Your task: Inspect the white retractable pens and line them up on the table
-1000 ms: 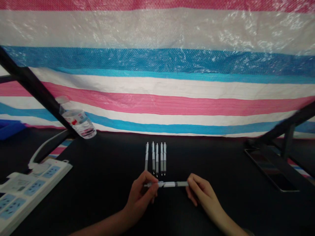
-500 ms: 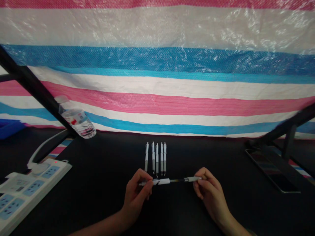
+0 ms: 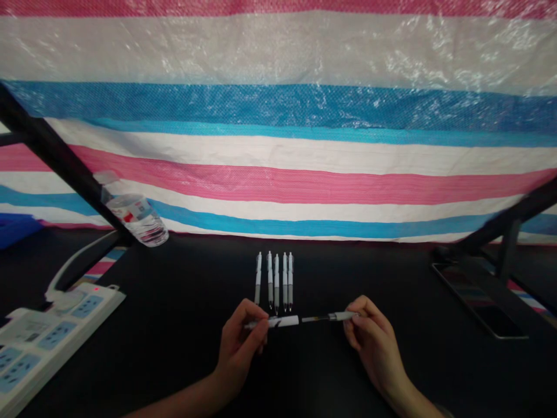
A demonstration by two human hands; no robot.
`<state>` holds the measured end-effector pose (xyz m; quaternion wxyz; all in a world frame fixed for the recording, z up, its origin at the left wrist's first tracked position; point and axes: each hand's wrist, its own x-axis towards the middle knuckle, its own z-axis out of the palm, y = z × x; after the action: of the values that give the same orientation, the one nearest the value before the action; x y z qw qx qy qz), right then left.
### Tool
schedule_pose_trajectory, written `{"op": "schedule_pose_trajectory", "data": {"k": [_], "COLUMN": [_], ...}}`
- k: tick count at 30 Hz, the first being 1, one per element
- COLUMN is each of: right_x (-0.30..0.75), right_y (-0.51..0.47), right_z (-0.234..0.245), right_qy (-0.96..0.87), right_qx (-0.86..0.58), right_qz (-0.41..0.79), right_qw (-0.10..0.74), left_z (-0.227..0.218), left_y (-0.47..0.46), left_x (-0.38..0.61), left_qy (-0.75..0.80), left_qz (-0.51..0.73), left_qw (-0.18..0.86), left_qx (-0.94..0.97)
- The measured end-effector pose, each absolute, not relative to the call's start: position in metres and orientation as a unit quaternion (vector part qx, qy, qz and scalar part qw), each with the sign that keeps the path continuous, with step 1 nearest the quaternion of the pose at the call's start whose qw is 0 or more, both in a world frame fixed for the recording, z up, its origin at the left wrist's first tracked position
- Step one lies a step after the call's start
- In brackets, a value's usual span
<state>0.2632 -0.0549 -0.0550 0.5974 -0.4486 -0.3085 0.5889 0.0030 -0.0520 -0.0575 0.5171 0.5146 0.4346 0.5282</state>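
Observation:
A pen is in two parts between my hands, low over the black table. My left hand [image 3: 243, 342] pinches the white pen barrel [image 3: 285, 321], its open end facing right. In the fingertips of my right hand [image 3: 372, 337] is the grey pen grip section [image 3: 343, 316], from which a thin, dark refill [image 3: 315, 318] sticks out to the left. The refill's end lies close to the mouth of the barrel, with a small gap. Just beyond my left hand, several white pens with grey grips [image 3: 277, 281] lie side by side, tips toward me.
A white power strip [image 3: 61, 331] with a plugged-in cable lies at left. Behind it a clear plastic bottle [image 3: 138, 217] leans near a black metal bar. A smartphone [image 3: 478, 302] lies at right on the black table [image 3: 195, 273]. A striped plastic sheet [image 3: 278, 186] hangs behind.
The refill has come out of the barrel, leaving a small gap between the pen's two parts. My right hand has shifted very slightly right; my left hand stays nearly in place.

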Motion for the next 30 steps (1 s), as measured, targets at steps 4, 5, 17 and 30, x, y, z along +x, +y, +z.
{"op": "schedule_pose_trajectory", "data": {"k": [4, 5, 17, 30], "right_x": [0.263, 0.262, 0.249, 0.250], "right_y": [-0.055, -0.055, -0.063, -0.064], "right_z": [-0.056, -0.056, -0.043, -0.060], "right_qy": [-0.327, -0.333, -0.557, -0.591], "right_qx": [-0.452, -0.451, -0.434, -0.462], "right_qz": [0.587, 0.588, 0.545, 0.476], "right_qw": [0.587, 0.583, 0.453, 0.458], "left_z": [-0.056, -0.055, -0.045, -0.048], "left_y": [-0.052, -0.052, -0.050, -0.047], "left_x": [0.002, 0.003, 0.009, 0.008], "left_qy": [0.433, 0.432, 0.434, 0.424], "left_qz": [0.519, 0.517, 0.490, 0.469], "left_qw": [0.522, 0.524, 0.536, 0.559], "left_qx": [0.520, 0.520, 0.533, 0.537]}}
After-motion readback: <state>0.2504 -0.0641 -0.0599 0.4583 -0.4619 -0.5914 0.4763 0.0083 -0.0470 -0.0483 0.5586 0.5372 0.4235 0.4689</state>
